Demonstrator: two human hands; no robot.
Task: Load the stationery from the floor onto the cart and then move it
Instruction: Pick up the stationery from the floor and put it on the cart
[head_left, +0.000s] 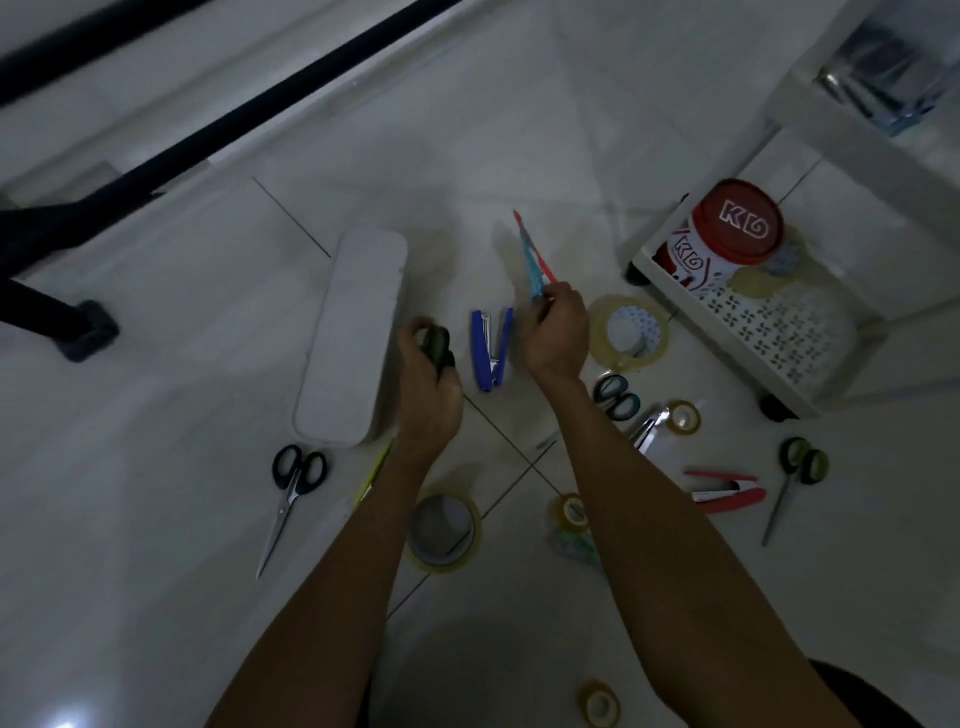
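Your forearms (332, 597) run up mid-frame: your left hand (431, 379) clutches a dark object (436, 343) I cannot identify, and your right hand (556, 332) pinches red and blue pens (534, 260) above the blue stapler (480, 348). You seem mid-collection; next, carry both into the cart (779, 332) at right, on its lower shelf.

**Colour check, floor and cart**

I'm seeing pale white floor tiles (156, 322) with dark grout lines. The left hand (428, 387) grips a dark green piece (436, 343). The right hand (556, 332) pinches slim sticks (535, 260), one red, one light blue. There's a bright blue stapler (491, 353), a white case (353, 332), black-handled scissors (293, 493), green-handled scissors (797, 475) and a red stapler (727, 491). The tape roll (628, 327) is yellowish-clear. The cart shelf (779, 332) is white with a pinwheel cut-out pattern. The tub (727, 234) is white with a red lid and red swirls.
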